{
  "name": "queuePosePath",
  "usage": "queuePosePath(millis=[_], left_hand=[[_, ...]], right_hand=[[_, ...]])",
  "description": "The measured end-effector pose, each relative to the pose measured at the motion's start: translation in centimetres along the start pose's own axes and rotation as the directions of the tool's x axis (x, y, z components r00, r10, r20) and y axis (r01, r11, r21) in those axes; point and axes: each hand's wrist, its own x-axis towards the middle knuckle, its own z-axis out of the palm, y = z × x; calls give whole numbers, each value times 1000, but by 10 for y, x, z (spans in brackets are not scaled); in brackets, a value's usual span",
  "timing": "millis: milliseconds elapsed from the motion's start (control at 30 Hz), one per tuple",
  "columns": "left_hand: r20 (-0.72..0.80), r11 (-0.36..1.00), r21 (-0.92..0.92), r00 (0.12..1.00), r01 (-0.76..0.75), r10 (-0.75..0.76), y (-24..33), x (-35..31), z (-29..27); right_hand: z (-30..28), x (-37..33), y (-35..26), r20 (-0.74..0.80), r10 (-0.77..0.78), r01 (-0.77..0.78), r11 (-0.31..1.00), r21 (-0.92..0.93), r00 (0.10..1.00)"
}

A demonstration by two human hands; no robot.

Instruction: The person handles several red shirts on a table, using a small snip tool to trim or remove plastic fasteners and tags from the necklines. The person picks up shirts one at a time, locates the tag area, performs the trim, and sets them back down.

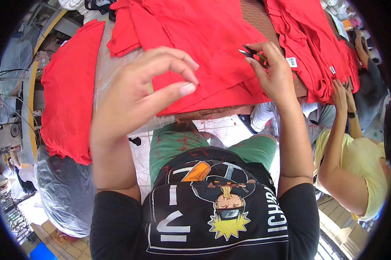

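Observation:
Over the red garment (195,39) on the table, my left hand (152,78) is raised with thumb and index fingertips brought together. Whatever they pinch, if anything, is too small to make out. The other fingers curl loosely above. To the right, my right hand (273,69) grips a pair of thread snips (249,53). Their dark, pointed blades stick out leftward past my fingers, and a bit of greenish handle shows in the palm. Beneath both hands the red fabric lies spread, reaching to the table's near edge.
Another red garment (72,86) hangs at the left beside a clear plastic-wrapped bundle (65,195). More red garments (308,52) with white tags lie at the right, where a person in a yellow shirt (356,169) handles one. Red thread scraps cling to my green shorts (174,143).

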Motion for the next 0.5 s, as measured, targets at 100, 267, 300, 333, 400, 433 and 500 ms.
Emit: queuePosePath(millis=[100, 267, 300, 333, 400, 433, 500], left_hand=[[-124, 976, 198, 990, 89, -65, -34, 3, 60], [-276, 904, 404, 961, 143, -29, -82, -3, 105], [-314, 942, 292, 947, 168, -71, -85, -2, 101], [-347, 966, 176, 930, 191, -120, -86, -3, 96], [-480, 986, 82, 873, 147, -90, -83, -6, 81], [-528, 992, 10, 843, 129, -104, -81, -8, 69], [-572, 989, -138, 812, 48, -119, -79, -15, 47]], right_hand=[[-2, -4, -1, 35, -37, 37, 999, 1, 999], [2, -15, -15, 207, -18, 23, 999, -23, 978], [10, -18, -13, 191, -76, 85, 996, -42, 979], [15, -18, -13, 178, -135, 147, 987, -57, 975], [18, -13, -8, 197, -82, 100, 992, -82, 977], [21, -10, 9, 188, -87, 103, 991, -81, 978], [12, -6, 28, 236, -90, 34, 972, 231, 967]])
